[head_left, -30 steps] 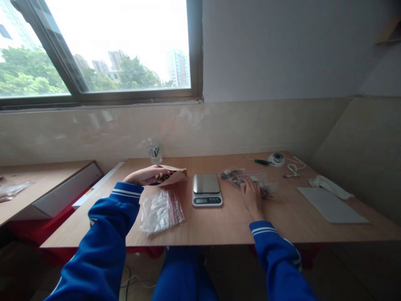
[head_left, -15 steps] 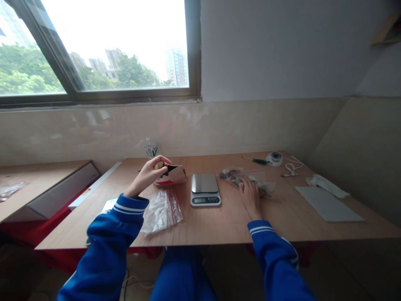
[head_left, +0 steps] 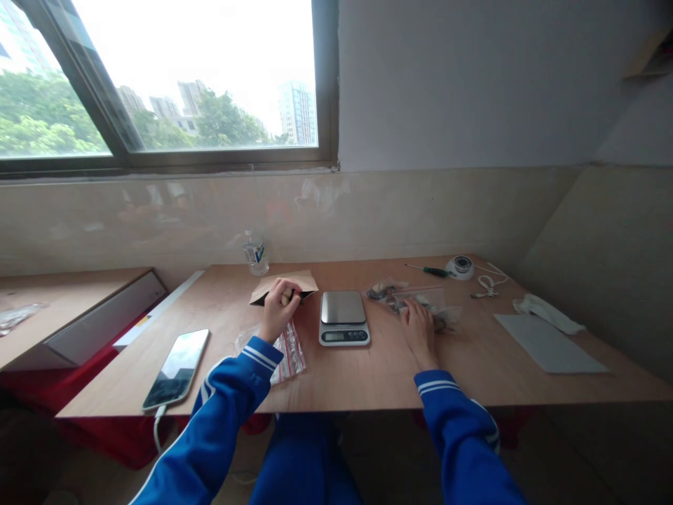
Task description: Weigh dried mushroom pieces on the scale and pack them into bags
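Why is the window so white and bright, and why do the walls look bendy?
Head view: daylight overexposes the window, washing out the sky; the wide lens curves the window frame and wall edges; the phone screen mirrors that glare; the table stays evenly lit.

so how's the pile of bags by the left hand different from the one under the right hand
The zip bags beside the left hand look empty, with red seal strips, partly covered by the blue sleeve. The bags under the right hand hold dark small items and lie right of the scale. Both are clear plastic, flat on the wooden table.
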Available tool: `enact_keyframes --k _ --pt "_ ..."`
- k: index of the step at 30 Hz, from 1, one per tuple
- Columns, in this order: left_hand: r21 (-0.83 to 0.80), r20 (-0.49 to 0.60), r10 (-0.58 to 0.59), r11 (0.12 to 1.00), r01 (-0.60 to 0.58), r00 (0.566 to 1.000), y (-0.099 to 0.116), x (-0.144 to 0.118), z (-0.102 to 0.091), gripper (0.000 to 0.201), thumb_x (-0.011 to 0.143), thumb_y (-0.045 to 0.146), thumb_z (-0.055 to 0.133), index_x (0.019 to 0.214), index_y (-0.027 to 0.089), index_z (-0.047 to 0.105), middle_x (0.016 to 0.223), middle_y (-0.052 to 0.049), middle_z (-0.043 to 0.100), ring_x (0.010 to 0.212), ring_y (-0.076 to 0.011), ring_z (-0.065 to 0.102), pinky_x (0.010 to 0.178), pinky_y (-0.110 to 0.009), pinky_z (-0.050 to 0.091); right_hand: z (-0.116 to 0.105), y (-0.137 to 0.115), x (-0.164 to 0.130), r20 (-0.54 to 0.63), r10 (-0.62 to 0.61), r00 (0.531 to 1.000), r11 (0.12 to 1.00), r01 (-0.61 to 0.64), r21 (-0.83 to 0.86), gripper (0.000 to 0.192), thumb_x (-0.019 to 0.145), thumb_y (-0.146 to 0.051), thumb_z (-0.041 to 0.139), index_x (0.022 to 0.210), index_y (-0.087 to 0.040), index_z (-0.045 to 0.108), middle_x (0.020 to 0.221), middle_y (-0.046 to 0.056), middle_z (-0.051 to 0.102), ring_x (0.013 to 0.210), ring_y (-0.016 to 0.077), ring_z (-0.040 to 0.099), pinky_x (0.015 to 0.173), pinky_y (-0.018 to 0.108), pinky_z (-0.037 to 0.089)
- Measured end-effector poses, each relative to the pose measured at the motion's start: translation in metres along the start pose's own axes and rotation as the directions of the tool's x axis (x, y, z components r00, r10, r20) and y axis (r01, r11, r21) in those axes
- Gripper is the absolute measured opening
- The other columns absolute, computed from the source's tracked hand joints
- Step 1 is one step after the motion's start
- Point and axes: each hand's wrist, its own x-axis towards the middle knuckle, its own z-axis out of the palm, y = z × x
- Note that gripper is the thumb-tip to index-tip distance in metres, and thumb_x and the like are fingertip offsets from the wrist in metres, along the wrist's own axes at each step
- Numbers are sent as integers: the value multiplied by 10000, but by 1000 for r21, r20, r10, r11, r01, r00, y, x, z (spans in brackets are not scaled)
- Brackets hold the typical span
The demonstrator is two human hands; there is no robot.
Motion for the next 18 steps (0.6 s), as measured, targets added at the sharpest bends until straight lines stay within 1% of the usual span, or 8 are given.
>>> enact_keyframes --k 3,5,6,8,10,13,15,18 --pt "-47 19 -181 982 181 983 -3 -11 16 94 751 251 476 790 194 539 825 -21 575 797 -158 551 761 -274 452 1 0 0 1 -6 1000 1000 6 -5 359 872 -194 338 1099 -120 606 1143 144 630 1051 253 546 894 399 391" --pt "-129 84 -288 946 297 954 -2 -18 31 111 747 261 475 810 195 538 787 -13 575 715 -145 548 647 -246 453 2 0 0 -3 -3 1000 1000 3 -13 359 876 -201 338 1102 -118 605 1149 148 628 1056 256 545 894 403 391" --pt "-183 129 -316 924 335 940 -1 -21 40 112 748 269 478 811 194 532 765 -8 573 674 -136 544 605 -234 445 2 1 0 -6 -2 1000 1000 2 -16 358 879 -205 337 1101 -116 604 1149 150 629 1059 257 544 896 404 391" --pt "-269 190 -325 890 367 926 0 -23 60 111 750 279 494 814 191 521 746 -5 568 658 -129 554 583 -224 437 3 1 0 -14 -2 1000 1000 1 -20 356 886 -211 334 1094 -112 605 1143 150 632 1059 257 547 899 404 390" --pt "-269 227 -350 874 404 909 -1 -19 81 130 758 295 512 832 188 516 728 -7 561 631 -129 554 576 -233 436 3 1 0 -18 -8 1000 1000 8 -21 350 887 -205 334 1084 -111 608 1137 144 636 1050 253 553 897 395 392" --pt "-92 248 -370 911 401 895 -8 -6 110 154 796 313 507 849 171 536 770 -40 574 752 -160 584 705 -281 458 3 2 0 -15 -22 1000 1000 21 -18 343 880 -183 340 1077 -109 611 1131 141 639 1042 246 560 894 384 395" --pt "-45 249 -368 920 390 896 -15 3 124 149 795 296 525 850 158 547 835 -68 576 876 -189 573 810 -317 440 2 2 0 -15 -20 1000 1000 19 -15 341 875 -176 346 1080 -112 610 1131 141 639 1040 245 562 894 384 395" --pt "-5 266 -353 930 367 897 -22 9 137 150 788 260 539 888 153 571 934 -94 555 1026 -224 514 944 -362 368 3 1 1 -13 -9 1000 1000 9 -15 341 874 -174 348 1085 -114 609 1131 139 639 1039 247 563 893 387 396"
